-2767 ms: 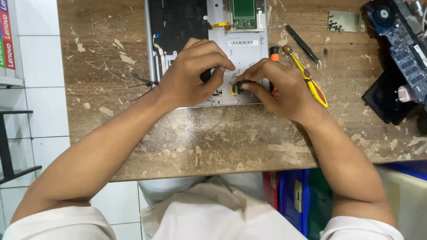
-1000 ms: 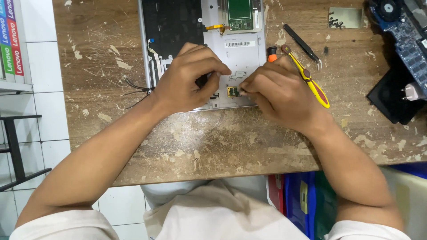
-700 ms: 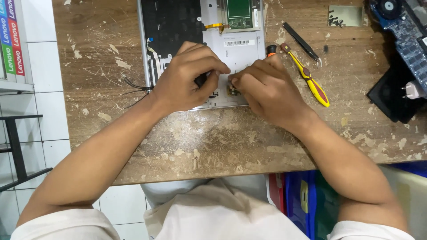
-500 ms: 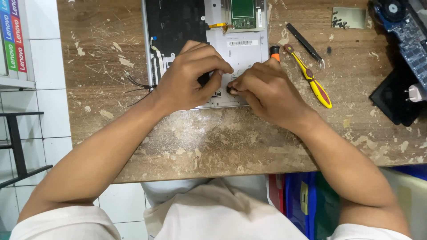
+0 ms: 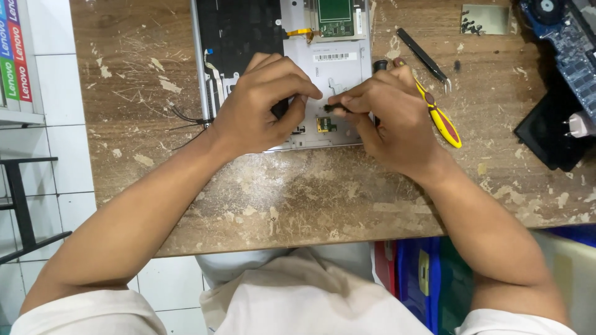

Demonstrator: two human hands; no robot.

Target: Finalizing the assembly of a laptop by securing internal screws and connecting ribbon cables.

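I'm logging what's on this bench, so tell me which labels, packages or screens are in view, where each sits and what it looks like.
White rectangular barcode sticker: on the grey metal panel of the opened laptop base, just above both hands.
Stack of upright box spines: far left edge on a shelf, narrow bands in blue, green and red.
No screen is in view.

A single head-worn camera looks almost straight down from above the person's lap, near enough that both forearms run up from the bottom corners to meet at frame centre. The worn, paint-flecked wooden table fills the upper two thirds (its near edge crossing at 6 o'clock), white tiled floor at 9 o'clock.
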